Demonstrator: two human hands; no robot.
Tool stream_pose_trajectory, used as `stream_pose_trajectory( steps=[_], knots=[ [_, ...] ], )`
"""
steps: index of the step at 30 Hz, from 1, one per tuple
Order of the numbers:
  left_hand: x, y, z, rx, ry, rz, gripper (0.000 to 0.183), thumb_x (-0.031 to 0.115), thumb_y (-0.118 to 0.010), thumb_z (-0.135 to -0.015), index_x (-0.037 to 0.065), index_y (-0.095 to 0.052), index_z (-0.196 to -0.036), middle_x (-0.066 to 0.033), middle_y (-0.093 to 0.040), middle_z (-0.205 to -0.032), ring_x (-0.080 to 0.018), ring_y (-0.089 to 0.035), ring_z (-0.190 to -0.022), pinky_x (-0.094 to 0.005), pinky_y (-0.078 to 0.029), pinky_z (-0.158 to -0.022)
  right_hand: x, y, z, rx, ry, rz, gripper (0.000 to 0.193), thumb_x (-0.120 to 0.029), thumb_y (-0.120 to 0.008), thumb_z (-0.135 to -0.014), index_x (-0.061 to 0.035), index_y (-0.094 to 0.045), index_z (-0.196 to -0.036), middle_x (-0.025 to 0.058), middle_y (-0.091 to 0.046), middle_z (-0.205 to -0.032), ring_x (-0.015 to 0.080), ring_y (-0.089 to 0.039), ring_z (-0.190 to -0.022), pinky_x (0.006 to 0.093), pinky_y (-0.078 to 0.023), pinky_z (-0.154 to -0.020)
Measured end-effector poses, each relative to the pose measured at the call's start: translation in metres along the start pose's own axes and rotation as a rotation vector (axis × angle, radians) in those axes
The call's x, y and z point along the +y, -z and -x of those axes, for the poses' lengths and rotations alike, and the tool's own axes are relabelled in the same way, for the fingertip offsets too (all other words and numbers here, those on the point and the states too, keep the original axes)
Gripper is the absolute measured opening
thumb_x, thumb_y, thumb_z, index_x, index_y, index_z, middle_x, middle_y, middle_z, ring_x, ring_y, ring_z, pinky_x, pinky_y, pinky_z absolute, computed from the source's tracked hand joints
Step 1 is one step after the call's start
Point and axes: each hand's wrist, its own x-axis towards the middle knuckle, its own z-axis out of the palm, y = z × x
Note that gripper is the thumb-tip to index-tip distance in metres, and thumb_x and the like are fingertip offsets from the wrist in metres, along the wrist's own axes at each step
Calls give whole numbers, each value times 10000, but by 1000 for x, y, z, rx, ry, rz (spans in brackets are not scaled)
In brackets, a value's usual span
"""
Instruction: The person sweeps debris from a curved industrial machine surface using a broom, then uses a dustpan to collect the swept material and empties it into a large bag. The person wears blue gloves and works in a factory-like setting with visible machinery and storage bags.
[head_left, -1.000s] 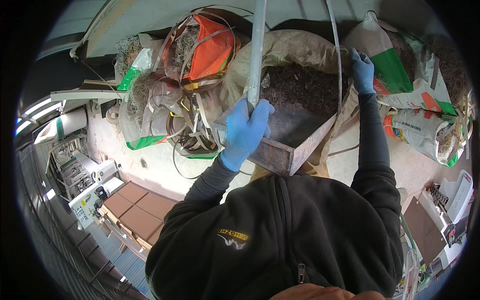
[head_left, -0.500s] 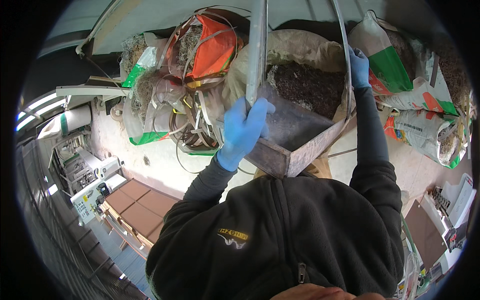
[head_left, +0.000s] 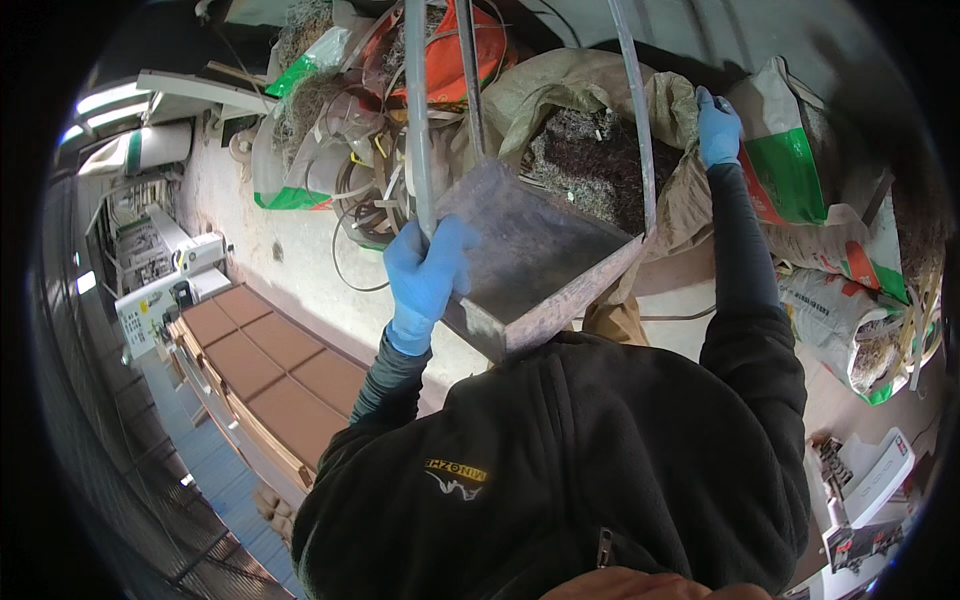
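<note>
My left hand (head_left: 428, 275), in a blue glove, is closed round an upright bar at the near left corner of a grey metal tray (head_left: 530, 255). The tray is tilted, and its inside shows bare, scuffed metal. Several long metal bars (head_left: 630, 110) rise from it. My right hand (head_left: 718, 130), also blue-gloved, is closed at the right rim of a large beige woven sack (head_left: 565, 75); its fingertips are partly hidden. Inside the sack lies a heap of dark, tangled shavings (head_left: 585, 165), just beyond the tray.
Orange, white and green bags (head_left: 790, 165) of scrap stand on both sides. Loose strapping (head_left: 365, 190) hangs by the left bags. A bench with brown panels (head_left: 270, 350) is at the left, with a white machine (head_left: 200, 255) behind it. A hose (head_left: 675, 317) lies on the floor.
My right hand has left the tray's right bar and is now at the sack's rim. The tray has shifted left and turned with my left hand, uncovering more of the sack.
</note>
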Motion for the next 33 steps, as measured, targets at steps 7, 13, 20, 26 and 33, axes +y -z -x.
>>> stream_pose_trajectory(
  steps=[7,13,20,26,33],
  knots=[
    [9,26,3,-32,-134,162,349,228,-590,-1078,-36,-686,-871,-46,-557,-513,-121,-497,-388,-271,-375,-400,-9,-6,-19,-132,218,434,422,-437,-646,-963,-21,-716,-958,242,-699,-957,425,-660,-854,454,-511,-831],
    [-29,56,-21,47,-88,213,319,231,-639,-1057,-14,-693,-860,-50,-586,-539,-121,-522,-399,-264,-394,-415,-9,-5,-18,-88,153,563,433,-430,-659,-970,-7,-735,-1026,226,-743,-1008,351,-707,-990,438,-514,-898],
    [-64,138,1,181,-101,210,295,196,-645,-1046,-24,-683,-854,-97,-673,-674,-119,-524,-420,-282,-403,-411,-40,21,26,-113,147,413,707,-495,-687,-957,-15,-573,-1464,213,-614,-1463,336,-588,-1355,400,-452,-1119],
    [-88,182,2,220,-146,260,343,216,-625,-1052,-37,-666,-824,-129,-671,-665,-135,-518,-410,-293,-382,-399,-53,63,163,17,148,468,817,-480,-719,-952,63,-479,-1514,275,-520,-1541,368,-515,-1425,397,-396,-1170],
    [-106,208,8,210,-208,282,375,245,-617,-1058,-30,-664,-807,-121,-647,-624,-123,-477,-382,-283,-347,-389,98,35,306,-92,-646,328,759,-441,-830,-862,83,-567,-1343,302,-601,-1380,354,-603,-1270,451,-494,-1054]
  ],
)
